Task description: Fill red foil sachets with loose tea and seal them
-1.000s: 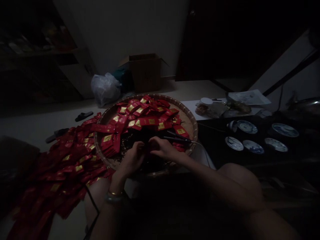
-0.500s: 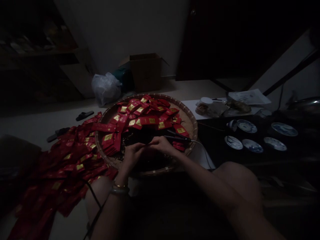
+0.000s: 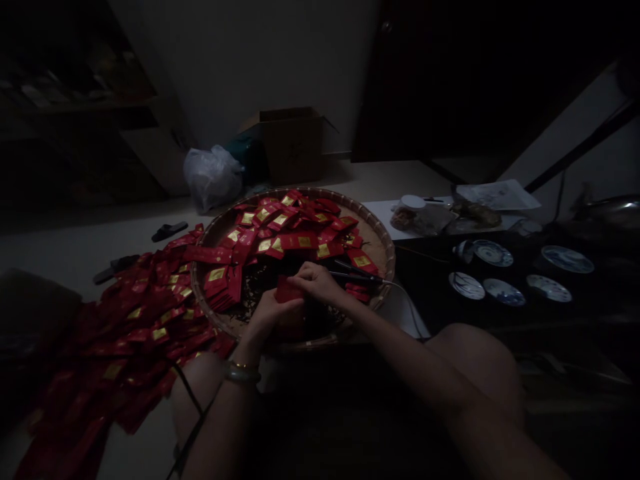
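Between my hands is a small red packet (image 3: 291, 319), held over the near part of a round woven bamboo tray (image 3: 384, 230). My left hand (image 3: 267, 312) is closed on the packet's left side, thumb across its front. The fingers of my right hand (image 3: 316, 283) pinch its upper edge. Dark loose bits like tea leaves (image 3: 257, 280) lie under and around my hands. Just right of my right hand, a dark corded tool with two long arms (image 3: 357, 275) rests in the tray. Many red packets with gold labels (image 3: 280, 230) fill the tray's far half.
More red packets (image 3: 150, 327) are heaped on the floor at left, near dark slippers (image 3: 169, 231). Patterned small dishes (image 3: 505, 292) stand on the dark table at right. A plastic bag (image 3: 213, 175) and a cardboard box (image 3: 293, 143) stand behind the tray. The room is dim.
My hands were together at the packet's top edge. Now my left hand sits lower on its side, my right fingers are at the top, and more of the packet's front shows.
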{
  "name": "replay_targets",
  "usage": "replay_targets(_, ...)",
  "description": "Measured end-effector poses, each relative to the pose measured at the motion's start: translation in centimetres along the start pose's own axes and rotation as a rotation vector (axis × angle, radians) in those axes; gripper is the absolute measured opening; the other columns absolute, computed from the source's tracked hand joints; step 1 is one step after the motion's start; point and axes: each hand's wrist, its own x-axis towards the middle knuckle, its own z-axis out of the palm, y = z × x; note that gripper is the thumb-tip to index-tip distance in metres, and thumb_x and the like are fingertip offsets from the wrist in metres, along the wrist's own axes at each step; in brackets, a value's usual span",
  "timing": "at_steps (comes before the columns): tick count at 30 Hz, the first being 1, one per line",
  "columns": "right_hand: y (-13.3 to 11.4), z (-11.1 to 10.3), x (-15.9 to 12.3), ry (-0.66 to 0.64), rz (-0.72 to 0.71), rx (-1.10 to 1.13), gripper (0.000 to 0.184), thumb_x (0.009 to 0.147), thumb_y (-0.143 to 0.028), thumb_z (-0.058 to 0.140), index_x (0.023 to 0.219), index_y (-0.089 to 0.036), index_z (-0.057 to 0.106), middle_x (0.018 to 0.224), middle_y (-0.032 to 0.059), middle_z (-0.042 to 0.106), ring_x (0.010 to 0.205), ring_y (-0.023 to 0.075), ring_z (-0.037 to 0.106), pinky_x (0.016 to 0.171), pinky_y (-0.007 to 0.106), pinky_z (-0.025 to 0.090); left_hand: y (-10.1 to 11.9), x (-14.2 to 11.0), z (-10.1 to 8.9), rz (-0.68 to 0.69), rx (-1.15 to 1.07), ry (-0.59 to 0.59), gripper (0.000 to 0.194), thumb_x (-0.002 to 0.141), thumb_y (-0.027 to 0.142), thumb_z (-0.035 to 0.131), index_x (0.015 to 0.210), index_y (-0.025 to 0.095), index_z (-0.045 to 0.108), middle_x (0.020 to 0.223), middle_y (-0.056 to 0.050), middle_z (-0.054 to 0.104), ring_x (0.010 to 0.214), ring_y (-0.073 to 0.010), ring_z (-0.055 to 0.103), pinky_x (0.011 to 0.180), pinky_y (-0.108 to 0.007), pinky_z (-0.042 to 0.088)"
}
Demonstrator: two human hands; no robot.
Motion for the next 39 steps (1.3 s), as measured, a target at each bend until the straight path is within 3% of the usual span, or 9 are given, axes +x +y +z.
replay_targets(3,1.2,-3.0,-0.7,0.051,0.049,-0.372,0.031,0.093,-0.038,0.046,0.107,-0.02,0.067,0.103,0.0092,0.061,0.096,0.02,0.057,0.084,0.033,0.044,0.2,-0.3,0.3,-0.018,-0.011,0.002,0.045,0.046,0.035,0.084,0.081,0.01,0.069,0.068,-0.004,0.072,0.061,-0.0182,0.065,0.06,-0.029,0.051)
replay_targets(6,3.3,-5.9,-2.0,0.002,0.295,-0.876,0.05,0.081,-0.039,0.064,0.123,-0.013,0.056,0.116,0.0215,0.057,0.108,0.0341,0.05,0.089,0.048,0.04,0.3,-0.4,0.6,0.006,-0.035,-0.014,0.048,0.047,0.036,0.084,0.084,0.01,0.071,0.075,-0.007,0.073,0.065,-0.0192,0.066,0.063,-0.029,0.052)
replay_targets(11,5.9,-7.4,-3.4,-0.175,0.314,-1.123,0.04,0.083,-0.031,0.062,0.116,-0.008,0.056,0.112,0.0216,0.057,0.105,0.0316,0.053,0.081,0.037,0.044,-0.1,-0.3,0.7,0.051,-0.038,-0.042,0.045,0.05,0.035,0.082,0.086,0.01,0.071,0.08,-0.008,0.074,0.068,-0.0193,0.067,0.064,-0.028,0.052)
replay_targets(17,6.0,-9.1,-3.0,-0.137,0.215,-0.858,0.034,0.088,-0.032,0.055,0.113,-0.01,0.061,0.105,0.0168,0.06,0.094,0.0253,0.059,0.078,0.033,0.046,-0.4,-0.1,0.4,0.059,-0.012,-0.037,0.044,0.052,0.034,0.081,0.087,0.009,0.071,0.078,-0.009,0.074,0.067,-0.0196,0.067,0.061,-0.028,0.052)
replay_targets(20,3.9,-10.0,-3.1,-0.094,0.046,-0.52,0.041,0.088,-0.038,0.055,0.121,-0.016,0.059,0.105,0.0108,0.063,0.095,0.0223,0.06,0.082,0.033,0.046,-0.2,-0.2,0.5,0.06,-0.009,-0.035,0.044,0.052,0.033,0.082,0.087,0.009,0.071,0.078,-0.008,0.074,0.067,-0.019,0.067,0.062,-0.027,0.052)
replay_targets(23,0.5,-9.1,-3.1,-0.191,-0.095,-0.318,0.048,0.081,-0.044,0.063,0.122,-0.019,0.06,0.11,0.009,0.064,0.098,0.0223,0.06,0.084,0.033,0.046,-0.2,-0.2,0.7,0.067,-0.003,-0.042,0.042,0.05,0.032,0.083,0.085,0.009,0.071,0.075,-0.006,0.074,0.066,-0.018,0.066,0.062,-0.026,0.051)
replay_targets(28,-3.1,-5.8,-2.8,-0.297,-0.128,-0.307,0.036,0.081,-0.037,0.065,0.112,-0.019,0.067,0.094,0.0067,0.068,0.086,0.0195,0.063,0.073,0.027,0.045,-0.7,-0.2,0.9,0.112,0.026,-0.113,0.039,0.055,0.031,0.08,0.086,0.009,0.071,0.075,-0.006,0.073,0.07,-0.0206,0.067,0.061,-0.027,0.051)
replay_targets(33,-2.9,-4.7,-2.7,-0.222,-0.085,-0.322,0.027,0.081,-0.031,0.064,0.106,-0.02,0.069,0.094,0.0052,0.069,0.082,0.0171,0.063,0.069,0.024,0.043,-0.6,0.0,0.7,0.163,0.031,-0.135,0.044,0.053,0.029,0.081,0.091,0.011,0.07,0.084,-0.007,0.074,0.079,-0.0223,0.067,0.071,-0.031,0.052)
replay_targets(39,-2.8,-5.0,-2.6,-0.138,-0.069,-0.351,0.028,0.08,-0.029,0.066,0.107,-0.019,0.069,0.095,0.0065,0.069,0.086,0.0193,0.064,0.073,0.027,0.045,-0.3,-0.4,0.6,0.076,0.075,-0.146,0.038,0.051,0.025,0.081,0.083,0.01,0.069,0.07,-0.003,0.07,0.063,-0.0155,0.063,0.059,-0.025,0.049)
